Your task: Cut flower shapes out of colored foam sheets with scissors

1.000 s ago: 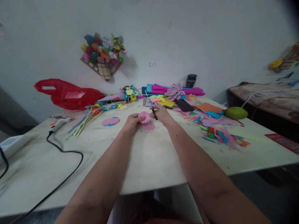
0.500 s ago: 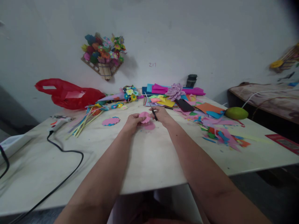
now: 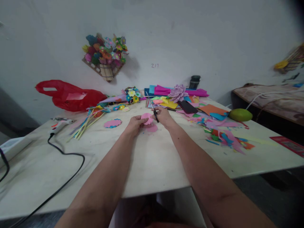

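A round pink piece (image 3: 147, 118) with a notched edge is pinched in my left hand (image 3: 136, 124), just above the table. My right hand (image 3: 163, 116) is closed around the black handles of a pair of scissors (image 3: 155, 113), whose blades point up and away, beside the pink piece. Below the held piece, a second pink piece (image 3: 152, 128) lies on the table. Left of my left hand lies a pink disc (image 3: 111, 123) with a blue scalloped edge.
A glue gun (image 3: 59, 125) with a black cable lies at the left, near thin sticks (image 3: 85, 126) and a red bag (image 3: 71, 96). Paper scraps (image 3: 228, 139), a phone (image 3: 187, 107) and a green fruit (image 3: 240, 115) are on the right.
The scissors in my right hand have turned slightly, and more of their blades shows beside the pink piece. My left hand has barely moved.
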{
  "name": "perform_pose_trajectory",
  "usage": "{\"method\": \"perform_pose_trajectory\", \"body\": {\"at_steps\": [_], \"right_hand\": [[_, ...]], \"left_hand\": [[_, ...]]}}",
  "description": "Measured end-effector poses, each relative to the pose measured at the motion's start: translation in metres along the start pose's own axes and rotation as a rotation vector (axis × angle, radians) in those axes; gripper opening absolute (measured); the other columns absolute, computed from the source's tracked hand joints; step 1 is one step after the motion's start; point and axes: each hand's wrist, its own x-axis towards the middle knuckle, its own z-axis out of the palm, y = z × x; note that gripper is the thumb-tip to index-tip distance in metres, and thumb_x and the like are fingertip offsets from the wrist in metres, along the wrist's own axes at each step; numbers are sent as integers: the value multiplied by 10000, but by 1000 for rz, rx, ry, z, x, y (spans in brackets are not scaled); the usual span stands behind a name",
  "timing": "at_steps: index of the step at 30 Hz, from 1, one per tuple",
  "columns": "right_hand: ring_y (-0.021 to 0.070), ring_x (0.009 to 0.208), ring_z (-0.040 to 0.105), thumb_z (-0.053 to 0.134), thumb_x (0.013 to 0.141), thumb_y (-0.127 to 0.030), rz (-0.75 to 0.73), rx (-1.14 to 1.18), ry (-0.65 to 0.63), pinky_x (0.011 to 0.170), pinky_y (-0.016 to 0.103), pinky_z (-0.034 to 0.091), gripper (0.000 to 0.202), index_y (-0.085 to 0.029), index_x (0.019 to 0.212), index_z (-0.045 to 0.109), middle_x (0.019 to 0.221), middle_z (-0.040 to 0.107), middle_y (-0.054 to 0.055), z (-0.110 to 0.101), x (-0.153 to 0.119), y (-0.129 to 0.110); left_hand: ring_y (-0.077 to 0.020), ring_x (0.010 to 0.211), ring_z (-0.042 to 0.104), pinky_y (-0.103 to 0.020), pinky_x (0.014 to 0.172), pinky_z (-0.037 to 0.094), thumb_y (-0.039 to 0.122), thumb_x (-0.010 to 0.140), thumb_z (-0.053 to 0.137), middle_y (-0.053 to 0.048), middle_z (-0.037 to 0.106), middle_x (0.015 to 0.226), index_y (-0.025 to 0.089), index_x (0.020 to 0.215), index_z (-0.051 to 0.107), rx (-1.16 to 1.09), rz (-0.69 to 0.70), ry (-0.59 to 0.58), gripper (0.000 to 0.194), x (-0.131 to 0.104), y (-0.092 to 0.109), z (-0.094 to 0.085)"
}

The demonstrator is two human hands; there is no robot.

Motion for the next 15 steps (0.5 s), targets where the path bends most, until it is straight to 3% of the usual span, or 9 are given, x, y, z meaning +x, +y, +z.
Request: {"method": "perform_pose_trajectory", "body": {"at_steps": [7,10,13,15], "right_hand": [[86,452,498,760,590,-146,44,29,-37,464,207,387,331,-166,860,569,516,543,-64,-1,-1,-2],[82,422,494,761,634,-205,88,2,-93,398,187,319,336,-170,899,558,532,577,-49,-8,-2,-1],[72,384,471,740,688,-300,84,-68,-219,346,186,205,277,-156,849,568,513,578,-25,-19,-3,0],[62,385,468,710,724,-353,60,-116,-338,344,189,199,251,-146,760,573,519,586,-9,-26,-4,-1]], "left_hand": [[-216,625,679,-365,672,579,211,567,800,-105,690,671,81,728,676,-28,36,37,241,1,1,-3],[-226,661,685,-375,696,576,193,574,787,-95,686,667,90,747,670,-110,84,101,233,1,3,-4],[-191,647,673,-340,697,568,167,578,771,-67,679,665,102,731,655,-190,136,187,203,2,5,-6],[-161,649,665,-298,699,555,146,589,749,-57,684,694,107,728,651,-229,170,229,174,3,5,-7]]}}
